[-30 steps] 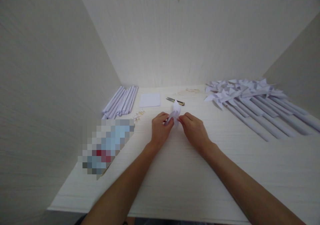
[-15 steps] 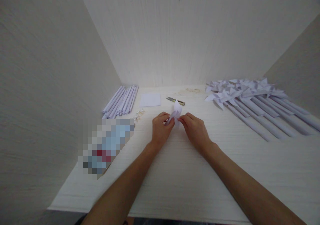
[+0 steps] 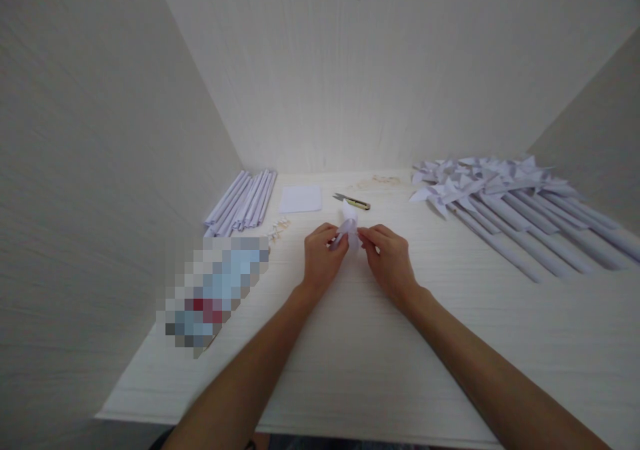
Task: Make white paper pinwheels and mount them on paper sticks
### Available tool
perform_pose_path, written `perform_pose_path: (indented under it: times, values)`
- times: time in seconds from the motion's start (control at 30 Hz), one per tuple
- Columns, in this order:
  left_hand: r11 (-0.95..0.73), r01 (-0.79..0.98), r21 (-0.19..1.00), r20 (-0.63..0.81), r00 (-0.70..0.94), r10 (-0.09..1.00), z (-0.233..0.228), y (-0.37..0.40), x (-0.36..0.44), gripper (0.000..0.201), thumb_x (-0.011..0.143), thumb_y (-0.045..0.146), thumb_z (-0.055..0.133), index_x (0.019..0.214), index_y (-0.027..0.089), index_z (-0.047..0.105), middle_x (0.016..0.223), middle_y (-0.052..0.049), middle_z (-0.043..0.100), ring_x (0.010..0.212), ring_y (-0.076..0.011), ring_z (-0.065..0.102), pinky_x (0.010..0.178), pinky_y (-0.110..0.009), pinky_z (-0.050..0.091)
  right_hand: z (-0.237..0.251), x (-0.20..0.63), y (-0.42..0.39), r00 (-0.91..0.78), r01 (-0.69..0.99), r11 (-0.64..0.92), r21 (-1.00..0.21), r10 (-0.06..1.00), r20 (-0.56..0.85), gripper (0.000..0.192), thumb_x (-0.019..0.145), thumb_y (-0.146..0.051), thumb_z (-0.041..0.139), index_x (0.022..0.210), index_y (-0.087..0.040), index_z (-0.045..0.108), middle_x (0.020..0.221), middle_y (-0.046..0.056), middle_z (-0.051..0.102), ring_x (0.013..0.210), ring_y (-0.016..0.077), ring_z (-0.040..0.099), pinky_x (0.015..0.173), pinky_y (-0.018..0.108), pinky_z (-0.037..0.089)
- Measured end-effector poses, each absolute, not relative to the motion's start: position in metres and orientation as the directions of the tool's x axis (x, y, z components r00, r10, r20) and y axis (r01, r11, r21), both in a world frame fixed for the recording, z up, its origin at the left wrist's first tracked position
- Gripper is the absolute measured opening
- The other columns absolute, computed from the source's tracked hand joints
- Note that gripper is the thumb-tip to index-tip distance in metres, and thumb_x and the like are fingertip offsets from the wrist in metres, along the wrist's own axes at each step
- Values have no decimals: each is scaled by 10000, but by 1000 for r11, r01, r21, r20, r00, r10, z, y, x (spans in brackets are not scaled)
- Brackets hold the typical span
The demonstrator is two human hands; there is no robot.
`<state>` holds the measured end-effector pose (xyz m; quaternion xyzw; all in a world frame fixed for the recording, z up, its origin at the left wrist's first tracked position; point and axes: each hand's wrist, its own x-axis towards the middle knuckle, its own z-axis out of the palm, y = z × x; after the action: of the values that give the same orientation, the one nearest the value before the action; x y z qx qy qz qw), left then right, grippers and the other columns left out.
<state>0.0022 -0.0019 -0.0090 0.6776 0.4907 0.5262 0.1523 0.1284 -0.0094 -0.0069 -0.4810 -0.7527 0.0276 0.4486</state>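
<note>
A small white paper pinwheel [image 3: 350,218] with curled blades is held up between my two hands, over the middle of the table. My left hand [image 3: 324,253] is closed on its left side, thumb and fingers pinching the paper. From the right, my right hand [image 3: 387,255] pinches at the pinwheel's centre with thumb and forefinger; whether a small piece sits between those fingertips is too fine to make out. Just behind the pinwheel lies a pair of thread snips [image 3: 354,201], its blades pointing left.
Rolled paper sticks [image 3: 245,200] lie at the back left, beside a stack of white paper squares [image 3: 301,199]. Small pale bits [image 3: 278,229] are strewn near a blurred-out item [image 3: 220,290]. Finished pinwheels on paper sticks [image 3: 505,203] are heaped at right. Walls enclose the table [image 3: 370,370].
The pinwheel has turned and tipped slightly to the left. My right hand's fingers have shifted a little at its centre; my left hand stays nearly still.
</note>
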Motion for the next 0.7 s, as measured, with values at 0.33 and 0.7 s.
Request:
perform_pose_path:
  times: [0.33, 0.7]
  values:
    - [-447, 517, 730, 547, -50, 835, -6, -3, 3, 142, 668, 91, 531, 559, 146, 603, 580, 13, 543, 543, -89, 494, 509, -209, 369, -8, 129, -9, -107, 656, 512, -555, 791, 603, 186, 781, -118, 451, 832, -145, 628, 718, 66, 668, 610, 145, 609, 593, 249, 466]
    - [-466, 522, 715, 562, -33, 826, -7, -3, 2, 140, 669, 103, 529, 555, 152, 593, 588, 14, 549, 540, -87, 493, 501, -205, 373, -2, 130, -11, -81, 805, 382, -455, 829, 553, 251, 836, -291, 414, 643, -169, 518, 619, 34, 576, 541, 134, 490, 504, 244, 316]
